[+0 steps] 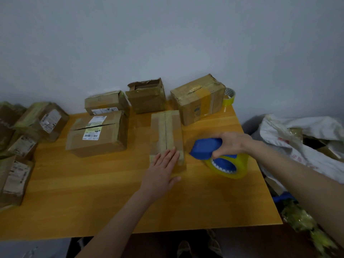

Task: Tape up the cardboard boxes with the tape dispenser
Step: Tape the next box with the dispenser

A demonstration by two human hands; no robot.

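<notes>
A long narrow cardboard box [166,131] lies in the middle of the orange table [104,198], its flaps closed along a centre seam. My left hand [162,170] rests flat on the box's near end with fingers straight. To the right of the box, my right hand [231,144] grips a blue tape dispenser [206,147] that carries a roll of yellowish clear tape [230,167]. The dispenser sits just off the box's right side, above the table.
A wide labelled box [96,134], a smaller box [107,103], an open-topped box [146,96] and a big taped box [198,99] stand behind. A spare tape roll [229,96] sits at the back right. Several boxes [40,121] crowd the left edge; bags [301,138] lie right.
</notes>
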